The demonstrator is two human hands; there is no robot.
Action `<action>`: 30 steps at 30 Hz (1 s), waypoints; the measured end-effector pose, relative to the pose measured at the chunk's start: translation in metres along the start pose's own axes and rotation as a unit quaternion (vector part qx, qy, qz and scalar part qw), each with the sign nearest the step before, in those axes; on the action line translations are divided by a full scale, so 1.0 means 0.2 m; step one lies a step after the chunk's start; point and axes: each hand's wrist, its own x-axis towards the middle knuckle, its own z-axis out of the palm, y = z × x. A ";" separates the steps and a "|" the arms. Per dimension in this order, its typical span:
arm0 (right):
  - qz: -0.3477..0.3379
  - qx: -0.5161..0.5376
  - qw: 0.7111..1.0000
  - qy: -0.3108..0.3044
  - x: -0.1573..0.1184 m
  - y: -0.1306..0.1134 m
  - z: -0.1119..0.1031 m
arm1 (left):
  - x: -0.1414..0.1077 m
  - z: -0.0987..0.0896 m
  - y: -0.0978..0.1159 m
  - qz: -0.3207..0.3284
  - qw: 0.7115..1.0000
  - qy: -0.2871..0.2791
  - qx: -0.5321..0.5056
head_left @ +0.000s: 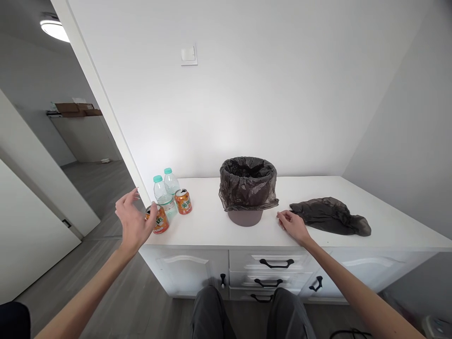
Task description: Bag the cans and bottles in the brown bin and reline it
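Thumb and fingers stand apart on the left hand [134,223], which is raised right by the front can [161,225], its thumb overlapping the can in view. On the right hand [294,227] the fingers are curled and the thumb lies close to the index finger; whether their tips meet is hard to say from here. That hand is low over the white cabinet [212,235], between the bin [246,218] and the loose bag [328,216].

Black handles mark the cabinet's doors and drawers, and its top carries everything else. Crumpled and dark, the loose bag spreads out flat to the right of the bin. The bin stands upright near the middle, a dark liner [249,194] folded over its rim and hanging down outside. Left of it, two clear bottles [160,190] with green caps stand upright near the wall. Smaller still, the rear can [183,203] is upright beside them, orange like the front can, which stands nearer the cabinet's front edge.
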 end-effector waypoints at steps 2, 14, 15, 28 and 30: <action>-0.001 0.004 1.000 0.000 0.00 0.00 0.00 | 0.05 -0.01 0.01 0.000 1.000 -0.002 0.000; 0.004 0.007 1.000 0.009 0.01 0.02 0.00 | 0.52 0.18 -0.03 -0.109 0.959 -0.247 0.082; 0.004 0.008 1.000 0.008 0.01 0.02 0.00 | 0.52 0.18 -0.03 -0.110 0.956 -0.258 0.080; 0.006 0.023 1.000 -0.006 0.03 0.03 0.00 | 0.92 -0.17 -0.01 -0.144 0.969 -0.164 0.114; 0.007 0.026 1.000 -0.007 0.03 0.02 0.00 | 1.04 -0.30 0.07 -0.094 0.984 -0.092 0.119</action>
